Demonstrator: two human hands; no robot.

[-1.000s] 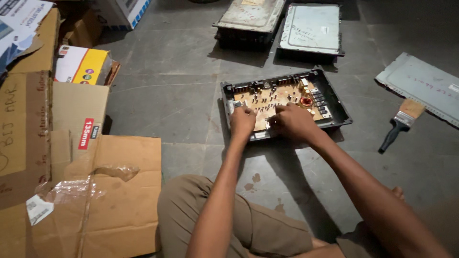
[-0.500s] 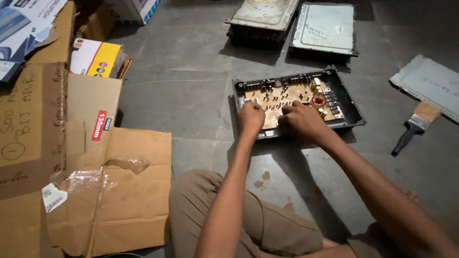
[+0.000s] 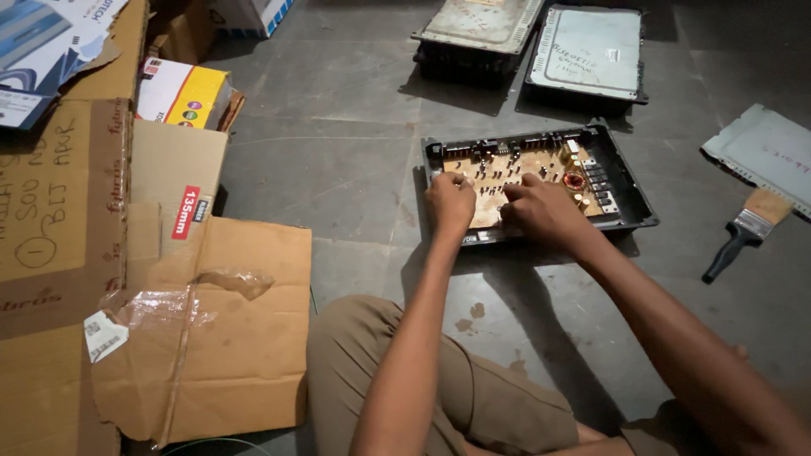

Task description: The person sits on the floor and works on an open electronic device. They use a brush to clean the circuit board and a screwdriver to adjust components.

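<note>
2 bare hands rest on an open black case (image 3: 629, 207) lying flat on a grey, smooth stone floor (image 3: 338, 160) with faint joint lines. The case is a shallow rectangular tray of dark metal or plastic; inside it a tan circuit board (image 3: 498, 173) carries rows of small dark parts and 1 round coil wound in reddish copper wire (image 3: 575, 181). The left hand (image 3: 450, 201) is curled into a loose fist on the board's near left part; whether it pinches anything I cannot tell. The right hand (image 3: 541, 211) lies just beside it, fingers bent down onto the board, and its grip is hidden too.

Behind the case stand 2 more boxy units, 1 with a dull scratched lid (image 3: 481, 25), 1 with a pale grey lid (image 3: 589, 51). A loose grey ribbed cover plate (image 3: 764, 152) lies at the right, and a paintbrush (image 3: 748, 228) with black handle and pale wooden ferrule block lies near it.

At the left, flattened brown cardboard (image 3: 220, 338) with crinkled clear tape covers the floor. It bears a small red upright label (image 3: 185, 213). Beyond it sits a white and yellow carton (image 3: 182, 93), and a blue and white printed box (image 3: 42, 42) in the corner.
</note>
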